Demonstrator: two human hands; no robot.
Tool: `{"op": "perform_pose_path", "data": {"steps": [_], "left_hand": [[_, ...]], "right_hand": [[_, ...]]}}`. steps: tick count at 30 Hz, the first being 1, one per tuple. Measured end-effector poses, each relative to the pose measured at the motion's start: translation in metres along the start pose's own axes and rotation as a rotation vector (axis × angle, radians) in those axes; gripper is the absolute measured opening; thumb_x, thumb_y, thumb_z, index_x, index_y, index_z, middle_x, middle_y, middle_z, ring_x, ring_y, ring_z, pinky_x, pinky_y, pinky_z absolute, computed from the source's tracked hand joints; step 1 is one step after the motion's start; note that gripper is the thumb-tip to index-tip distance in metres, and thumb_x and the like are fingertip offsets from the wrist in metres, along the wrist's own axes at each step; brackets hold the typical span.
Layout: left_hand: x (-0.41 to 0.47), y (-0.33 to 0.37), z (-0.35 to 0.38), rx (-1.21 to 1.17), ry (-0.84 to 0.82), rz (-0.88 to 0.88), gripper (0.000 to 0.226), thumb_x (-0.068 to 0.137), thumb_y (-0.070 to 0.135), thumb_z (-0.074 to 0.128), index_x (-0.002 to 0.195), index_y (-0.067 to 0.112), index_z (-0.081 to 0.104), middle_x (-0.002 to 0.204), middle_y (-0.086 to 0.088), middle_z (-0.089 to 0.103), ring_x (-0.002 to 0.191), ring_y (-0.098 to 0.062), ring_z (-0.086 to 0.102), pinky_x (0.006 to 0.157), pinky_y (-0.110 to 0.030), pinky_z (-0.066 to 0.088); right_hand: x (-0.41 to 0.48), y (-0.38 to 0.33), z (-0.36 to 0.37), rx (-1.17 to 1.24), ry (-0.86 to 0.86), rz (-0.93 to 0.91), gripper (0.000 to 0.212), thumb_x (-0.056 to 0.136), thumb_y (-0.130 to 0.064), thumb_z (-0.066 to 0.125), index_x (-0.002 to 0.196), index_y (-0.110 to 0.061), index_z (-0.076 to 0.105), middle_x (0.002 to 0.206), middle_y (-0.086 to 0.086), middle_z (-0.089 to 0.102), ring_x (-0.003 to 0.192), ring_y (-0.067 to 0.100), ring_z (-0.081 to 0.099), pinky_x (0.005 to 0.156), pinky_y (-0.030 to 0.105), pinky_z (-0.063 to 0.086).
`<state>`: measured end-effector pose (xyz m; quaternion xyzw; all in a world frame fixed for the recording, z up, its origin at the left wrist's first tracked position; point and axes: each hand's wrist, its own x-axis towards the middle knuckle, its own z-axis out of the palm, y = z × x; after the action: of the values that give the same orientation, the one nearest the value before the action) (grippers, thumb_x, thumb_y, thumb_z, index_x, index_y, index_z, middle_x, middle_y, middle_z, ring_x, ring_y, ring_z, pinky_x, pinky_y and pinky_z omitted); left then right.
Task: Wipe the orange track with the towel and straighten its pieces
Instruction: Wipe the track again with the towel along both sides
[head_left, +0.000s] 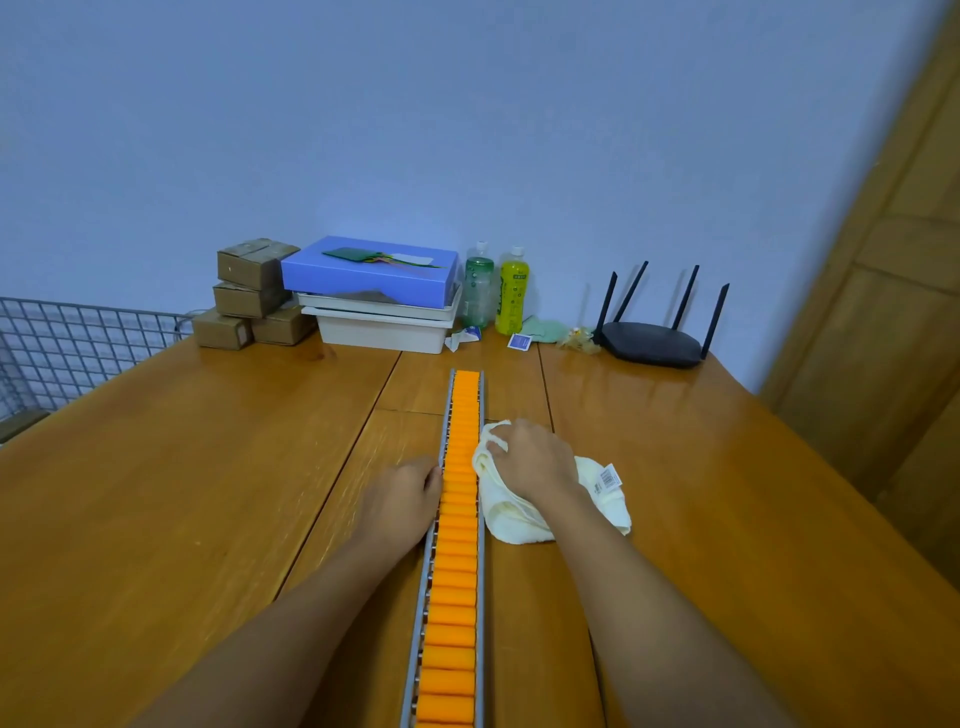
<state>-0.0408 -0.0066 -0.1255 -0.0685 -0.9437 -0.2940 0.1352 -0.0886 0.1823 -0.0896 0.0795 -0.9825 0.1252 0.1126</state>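
A long orange track (456, 525) of many small orange rollers in a grey metal rail runs down the middle of the wooden table (182, 467), from near me to the far side. My left hand (402, 493) rests against the rail's left side, fingers curled at its edge. Just right of the rail, my right hand (530, 457) grips a crumpled pale yellow towel (511, 512). The towel lies on the table, its bunched edge touching the rail. A white label sticks out at the towel's right.
At the back stand several cardboard boxes (249, 296), a blue box on stacked white trays (374, 306), two bottles (496, 291) and a black router (649, 338). A wire basket (67, 348) is at the far left; a wooden door (883, 312) stands on the right.
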Motion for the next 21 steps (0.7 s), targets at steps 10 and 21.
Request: {"op": "perform_pose_path", "data": {"steps": [10, 21], "left_hand": [[-0.008, 0.010, -0.007, -0.041, -0.013, -0.061, 0.029, 0.109, 0.029, 0.043, 0.088, 0.019, 0.062, 0.074, 0.001, 0.062, 0.062, -0.010, 0.054, 0.052, -0.023, 0.034], [-0.046, 0.021, -0.024, -0.006, -0.016, -0.089, 0.025, 0.108, 0.025, 0.045, 0.094, 0.018, 0.064, 0.076, -0.001, 0.064, 0.060, -0.010, 0.054, 0.049, -0.023, 0.033]], "right_hand": [[-0.063, -0.012, -0.016, -0.037, -0.059, -0.041, 0.040, 0.106, -0.042, 0.045, 0.138, -0.025, 0.062, 0.132, 0.006, 0.062, 0.112, 0.028, 0.061, 0.086, 0.039, 0.051], [-0.127, -0.025, -0.029, -0.106, -0.069, -0.066, 0.041, 0.105, -0.044, 0.045, 0.135, -0.023, 0.064, 0.120, 0.007, 0.062, 0.106, 0.030, 0.062, 0.083, 0.042, 0.053]]}}
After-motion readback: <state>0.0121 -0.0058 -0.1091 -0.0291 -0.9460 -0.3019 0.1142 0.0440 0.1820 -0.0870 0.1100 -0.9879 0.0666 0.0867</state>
